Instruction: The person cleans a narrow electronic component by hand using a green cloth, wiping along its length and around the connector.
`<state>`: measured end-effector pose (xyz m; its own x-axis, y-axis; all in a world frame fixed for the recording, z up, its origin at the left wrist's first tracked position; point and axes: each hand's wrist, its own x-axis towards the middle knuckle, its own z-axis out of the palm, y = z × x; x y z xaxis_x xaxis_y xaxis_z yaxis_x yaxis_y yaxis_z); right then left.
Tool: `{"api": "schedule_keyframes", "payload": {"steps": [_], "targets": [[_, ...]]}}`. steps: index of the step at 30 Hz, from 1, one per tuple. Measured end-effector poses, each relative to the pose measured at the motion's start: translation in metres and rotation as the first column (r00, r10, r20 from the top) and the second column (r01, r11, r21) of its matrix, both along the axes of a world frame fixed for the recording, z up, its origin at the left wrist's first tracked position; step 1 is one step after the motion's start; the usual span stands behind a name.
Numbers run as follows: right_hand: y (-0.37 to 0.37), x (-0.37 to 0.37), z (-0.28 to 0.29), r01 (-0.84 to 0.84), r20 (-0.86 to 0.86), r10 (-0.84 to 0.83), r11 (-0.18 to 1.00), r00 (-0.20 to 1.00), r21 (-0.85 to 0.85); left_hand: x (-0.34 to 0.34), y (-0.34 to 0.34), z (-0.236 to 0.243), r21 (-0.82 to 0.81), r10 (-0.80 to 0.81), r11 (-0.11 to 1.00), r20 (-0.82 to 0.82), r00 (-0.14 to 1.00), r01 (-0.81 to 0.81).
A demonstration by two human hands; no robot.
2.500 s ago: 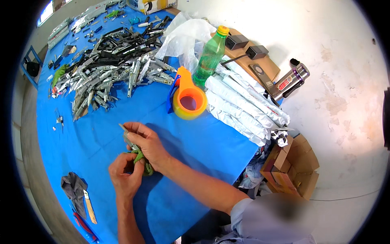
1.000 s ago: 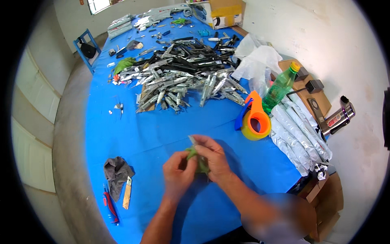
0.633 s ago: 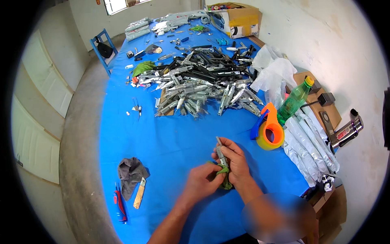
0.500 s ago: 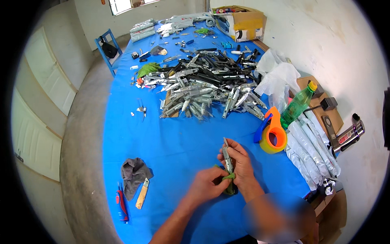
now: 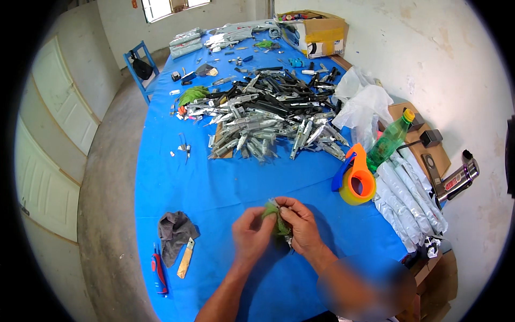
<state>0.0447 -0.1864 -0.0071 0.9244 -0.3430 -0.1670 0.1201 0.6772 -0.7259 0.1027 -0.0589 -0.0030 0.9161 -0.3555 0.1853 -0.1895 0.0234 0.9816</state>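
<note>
Over the near middle of the blue-covered table, my left hand [image 5: 252, 231] is closed on a crumpled green cloth [image 5: 280, 225]. The cloth is pressed around a slim grey device [image 5: 290, 242], and most of the device is hidden by cloth and fingers. From the other side, my right hand [image 5: 301, 228] pinches the same device, its fingertips touching the cloth. Beyond my hands lies a large heap of similar long, thin grey and black devices [image 5: 257, 115]. Left of my hands are a dark grey rag [image 5: 173, 229], a light-handled knife [image 5: 186, 259] and a red-and-blue screwdriver [image 5: 159, 275].
An orange tape dispenser [image 5: 360, 174], a green bottle [image 5: 390, 138], silvery packets [image 5: 410, 206] and a metal flask [image 5: 459, 180] line the right side. Another green cloth [image 5: 193, 95] lies by the heap. A cardboard box [image 5: 324, 35] stands at the far right.
The device was upright and bare in my right hand. Both hands have come together slightly left, and the green cloth is now wrapped around the device.
</note>
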Motion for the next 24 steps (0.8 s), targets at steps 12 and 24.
{"api": "schedule_keyframes", "payload": {"steps": [12, 24], "targets": [[-0.01, 0.001, 0.007, 0.097, -0.078, -0.093, 0.994, 0.993, 0.041, -0.009, -0.005, 0.014, 0.209, -0.155, 0.974, 0.303, 0.94, 0.093], [-0.019, -0.001, 0.011, 0.126, -0.183, -0.114, 0.99, 0.977, 0.055, -0.01, 0.001, 0.014, 0.236, -0.397, 0.898, 0.065, 0.916, 0.372]]}}
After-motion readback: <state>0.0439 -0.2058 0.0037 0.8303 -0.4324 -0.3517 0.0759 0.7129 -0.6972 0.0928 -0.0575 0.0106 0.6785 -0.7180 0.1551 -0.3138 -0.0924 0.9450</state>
